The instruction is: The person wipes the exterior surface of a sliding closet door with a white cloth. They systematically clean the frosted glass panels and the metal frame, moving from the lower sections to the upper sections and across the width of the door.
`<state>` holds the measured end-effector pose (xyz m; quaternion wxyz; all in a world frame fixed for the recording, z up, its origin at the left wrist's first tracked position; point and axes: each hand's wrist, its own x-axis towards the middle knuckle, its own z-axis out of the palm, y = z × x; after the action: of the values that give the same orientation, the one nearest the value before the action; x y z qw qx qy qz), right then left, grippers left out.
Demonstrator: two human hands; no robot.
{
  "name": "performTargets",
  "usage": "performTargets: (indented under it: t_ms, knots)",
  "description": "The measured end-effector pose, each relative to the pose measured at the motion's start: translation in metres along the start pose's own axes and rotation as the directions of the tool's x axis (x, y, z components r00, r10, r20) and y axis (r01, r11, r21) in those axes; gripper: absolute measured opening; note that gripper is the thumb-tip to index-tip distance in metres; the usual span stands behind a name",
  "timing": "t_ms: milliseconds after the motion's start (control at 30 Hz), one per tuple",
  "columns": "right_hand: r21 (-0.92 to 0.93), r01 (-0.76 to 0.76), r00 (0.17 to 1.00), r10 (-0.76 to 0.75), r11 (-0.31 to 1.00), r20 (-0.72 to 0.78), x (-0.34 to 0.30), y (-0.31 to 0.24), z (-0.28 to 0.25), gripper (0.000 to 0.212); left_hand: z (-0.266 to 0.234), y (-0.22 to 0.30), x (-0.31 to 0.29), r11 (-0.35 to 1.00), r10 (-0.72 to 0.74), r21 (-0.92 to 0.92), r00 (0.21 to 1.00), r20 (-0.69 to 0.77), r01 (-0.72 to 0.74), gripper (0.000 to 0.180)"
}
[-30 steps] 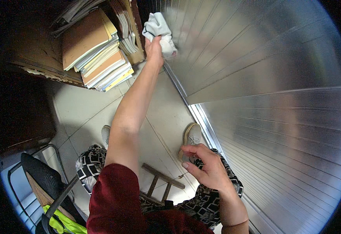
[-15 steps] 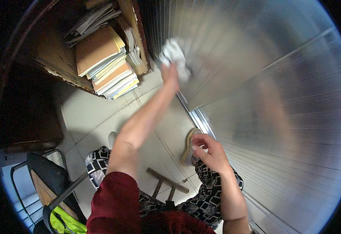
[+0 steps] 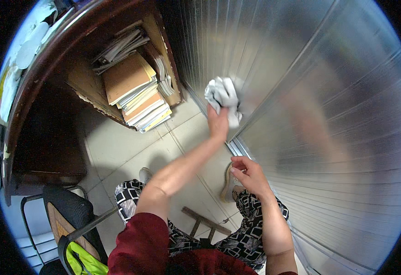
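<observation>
My left hand point(image 3: 218, 123) is closed round a crumpled white cloth point(image 3: 223, 94), with grey marks or folds on it. The cloth lies against the lower part of a shiny, ribbed panel point(image 3: 273, 64), and part of it is smeared by motion. Over my right knee, close to the panel's metal bottom track point(image 3: 238, 147), is my right hand point(image 3: 251, 176). Its fingers are loosely bent, thumb apart from them, with nothing between. The panel mirrors a blurred arm.
A dark wooden desk point(image 3: 31, 101) stands at the left, its open shelf holding stacked papers and folders point(image 3: 134, 91). A chair point(image 3: 70, 211) with a bright yellow-green cloth point(image 3: 83, 259) is at the lower left. A worn wooden bar point(image 3: 205, 220) lies low between my legs, over pale floor tiles point(image 3: 122, 142).
My left hand has brought the cloth nearer to me along the panel. The whole view has shifted slightly, showing more of the desk. My right hand stays about where it was.
</observation>
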<state>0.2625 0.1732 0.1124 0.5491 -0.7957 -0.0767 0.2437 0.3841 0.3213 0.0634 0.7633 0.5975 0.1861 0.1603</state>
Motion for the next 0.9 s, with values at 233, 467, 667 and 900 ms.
performTargets:
  t_ms: [233, 467, 667, 900]
  knots:
    - [-0.048, 0.058, 0.996, -0.061, 0.997, -0.059, -0.005, -0.003, -0.005, 0.038, 0.035, 0.193, 0.106, 0.809, 0.585, -0.002, 0.807, -0.080, -0.587, 0.034]
    - [-0.114, 0.066, 0.995, -0.074, 0.991, -0.068, -0.009, -0.017, -0.010, 0.034, 0.021, 0.068, 0.022, 0.697, 0.646, 0.319, 0.755, 0.110, -0.642, 0.047]
    - [-0.050, 0.082, 0.995, -0.085, 0.995, -0.054, -0.008, -0.002, -0.008, 0.039, 0.030, 0.095, 0.056, 0.953, -0.189, -0.272, 0.963, -0.193, 0.132, 0.042]
    - [-0.083, 0.077, 0.992, -0.085, 0.994, -0.097, -0.011, -0.006, -0.012, 0.035, 0.068, 0.251, 0.020, 0.720, 0.689, 0.094, 0.724, 0.016, -0.687, 0.037]
